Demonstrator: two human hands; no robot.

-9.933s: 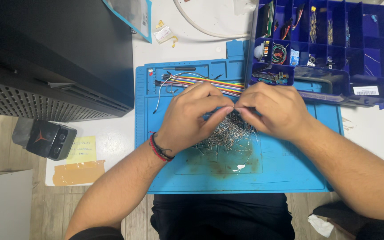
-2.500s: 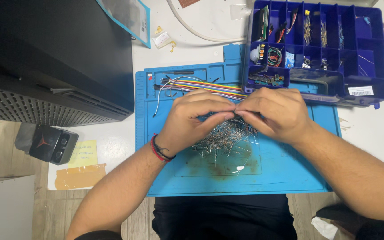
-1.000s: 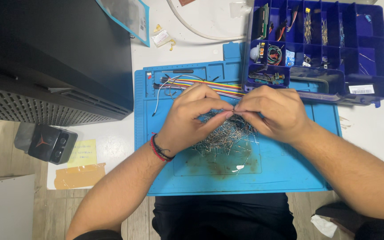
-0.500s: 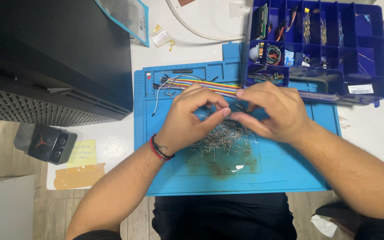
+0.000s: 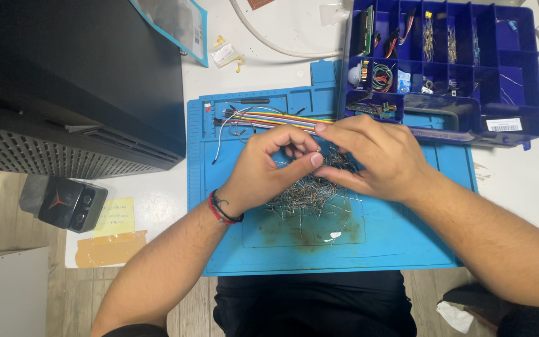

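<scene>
Your two hands meet fingertip to fingertip at the centre of the frame, directly above a loose heap of thin grey metal wire leads spread on the blue silicone work mat. Your left hand, with a red and black cord band at the wrist, comes in from the lower left with thumb and forefinger curled toward a pinch. Your right hand comes in from the right, its fingers bent down to the same spot. Something small seems to be nipped between them where the fingertips touch, but it is too fine to make out, so you cannot tell for certain what either hand grips.

The heap lies just below and beneath that meeting point, stretching from under your right palm toward the lower middle of the mat. Its strands point every way, with no single long axis. Both hands are about equally near it, the right one lying over its upper edge.

Just above your knuckles a flat ribbon of rainbow-coloured jumper wires runs left to right across the mat's top. The dark blue plastic compartment box of small parts stands open at upper right, well clear of the pinch.
</scene>
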